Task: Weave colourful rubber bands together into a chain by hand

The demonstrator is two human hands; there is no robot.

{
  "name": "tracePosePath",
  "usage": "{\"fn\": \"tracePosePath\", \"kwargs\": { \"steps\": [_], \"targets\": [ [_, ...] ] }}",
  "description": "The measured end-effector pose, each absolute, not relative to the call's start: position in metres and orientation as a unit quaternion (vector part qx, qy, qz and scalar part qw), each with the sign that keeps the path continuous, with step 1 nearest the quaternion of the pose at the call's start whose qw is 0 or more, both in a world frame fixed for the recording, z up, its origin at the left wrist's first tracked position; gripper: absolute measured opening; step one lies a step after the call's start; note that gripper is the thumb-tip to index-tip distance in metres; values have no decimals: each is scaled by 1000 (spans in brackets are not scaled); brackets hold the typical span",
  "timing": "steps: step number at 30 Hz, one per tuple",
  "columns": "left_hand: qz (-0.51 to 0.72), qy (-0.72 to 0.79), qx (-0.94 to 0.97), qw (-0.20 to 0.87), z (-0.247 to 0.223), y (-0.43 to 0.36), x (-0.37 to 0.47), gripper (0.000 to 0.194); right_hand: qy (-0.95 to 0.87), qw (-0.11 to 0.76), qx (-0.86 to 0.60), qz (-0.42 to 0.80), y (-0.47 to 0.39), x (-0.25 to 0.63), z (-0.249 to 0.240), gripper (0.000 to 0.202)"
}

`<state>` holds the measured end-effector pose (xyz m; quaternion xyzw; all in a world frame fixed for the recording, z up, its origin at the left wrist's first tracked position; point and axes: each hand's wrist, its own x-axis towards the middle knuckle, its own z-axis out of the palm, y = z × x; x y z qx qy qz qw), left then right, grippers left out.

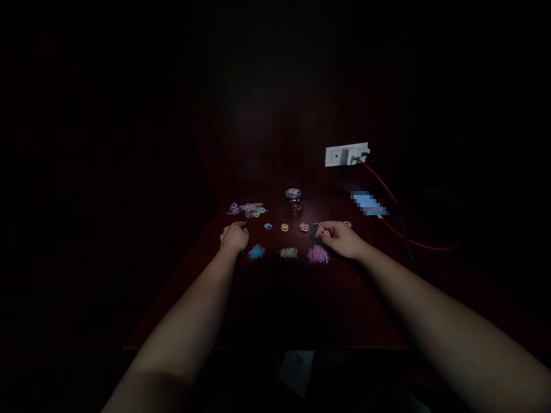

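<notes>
My left hand (235,237) rests on the table at the left, its fingers curled in. Just beyond it lies a loose heap of mixed pastel hair ties (247,210). My right hand (338,237) has its fingers bent together beside green hair ties (318,224), partly hiding them; whatever either hand holds is too dark to make out. Between the hands run small groups of blue (268,226), yellow (284,228) and pink hair ties (303,228). Nearer me are piles of thin blue bands (256,252), yellowish bands (288,253) and purple bands (318,254).
A clear lidded jar (293,199) stands at the back of the dark red table (258,310). To the right, a blurred phone (369,203) connects by a red cable (383,183) to a wall socket (334,156). An orange-pink tie (346,223) lies behind my right hand.
</notes>
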<state>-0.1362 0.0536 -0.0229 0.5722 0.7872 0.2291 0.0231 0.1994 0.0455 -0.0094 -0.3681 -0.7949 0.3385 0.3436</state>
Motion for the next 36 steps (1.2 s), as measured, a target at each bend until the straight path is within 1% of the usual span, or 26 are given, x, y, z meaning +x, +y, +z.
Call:
{"fn": "tracePosePath", "kwargs": {
  "steps": [6, 11, 13, 16, 18, 21, 23, 29, 32, 36],
  "targets": [
    [250, 786, 564, 23, -25, 57, -138, 38, -786, 344, -359, 366, 47, 198, -13, 15],
    [305, 755, 580, 13, -18, 53, -133, 37, -789, 346, -378, 339, 46, 199, -11, 17],
    [353, 715, 603, -4, -9, 48, -126, 34, -791, 350, -379, 330, 45, 199, -9, 18],
    [440, 608, 660, -28, 6, 34, -101, 23, -791, 360, -370, 329, 42, 197, -6, 18],
    [459, 542, 704, -21, 13, 24, -76, 17, -792, 366, -361, 329, 39, 193, -5, 18],
    [451, 463, 763, 5, 15, 11, -38, 12, -795, 381, -339, 329, 34, 186, -3, 20],
    [434, 435, 789, 16, 13, 8, -20, 12, -795, 392, -320, 335, 31, 183, -2, 21],
    [417, 398, 817, 25, 12, 5, -12, 12, -790, 416, -307, 330, 31, 181, -2, 22],
    [410, 398, 820, 21, 13, 3, -14, 11, -799, 407, -305, 320, 30, 182, 1, 19],
    [391, 405, 826, 27, 12, 2, -14, 11, -808, 376, -295, 344, 25, 183, 6, 17]
  ]
}}
